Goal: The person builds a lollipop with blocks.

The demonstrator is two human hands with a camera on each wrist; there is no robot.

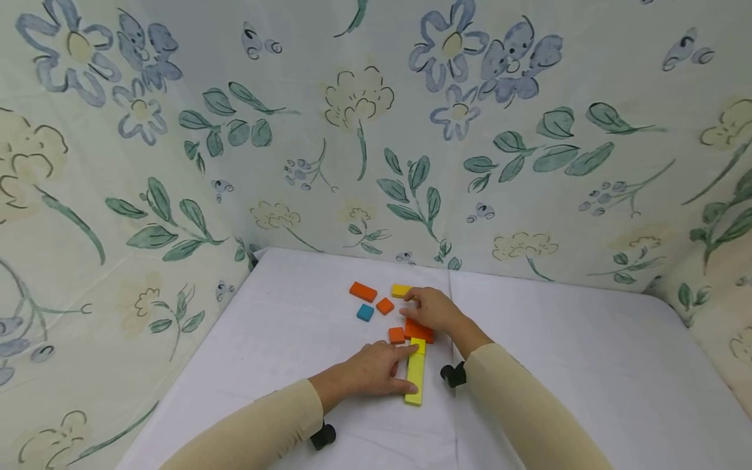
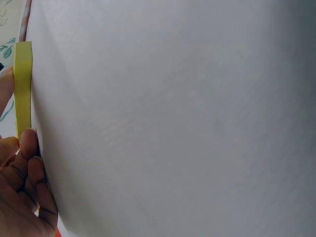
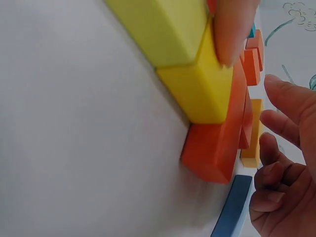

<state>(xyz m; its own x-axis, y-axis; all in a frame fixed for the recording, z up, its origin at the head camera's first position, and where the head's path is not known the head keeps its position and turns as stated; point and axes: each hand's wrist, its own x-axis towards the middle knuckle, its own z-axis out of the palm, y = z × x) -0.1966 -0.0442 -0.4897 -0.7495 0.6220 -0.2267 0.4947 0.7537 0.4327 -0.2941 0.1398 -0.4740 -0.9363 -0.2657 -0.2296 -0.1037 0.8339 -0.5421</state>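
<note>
My left hand point(image 1: 376, 369) rests its index fingertip on a small bright yellow block point(image 3: 197, 91) and its thumb on a long pale yellow block point(image 1: 414, 382). These two blocks lie end to end. At their far end, an orange block point(image 3: 212, 148) sits against the small yellow one; beside it is another orange piece point(image 3: 246, 123). Over the orange pieces hovers my right hand point(image 1: 435, 310), fingers loosely bent and holding nothing. Its fingertips are near a yellow block point(image 1: 401, 290) at the back. In the left wrist view, fingers of the left hand point(image 2: 24, 182) are beside the long block.
Left of the right hand lie a small orange block point(image 1: 397, 335), an orange square point(image 1: 384, 305), a blue block point(image 1: 365, 313) and a longer orange block point(image 1: 363, 292). A dark blue block point(image 3: 233, 205) shows in the right wrist view. White cloth point(image 1: 558, 365) covers the table.
</note>
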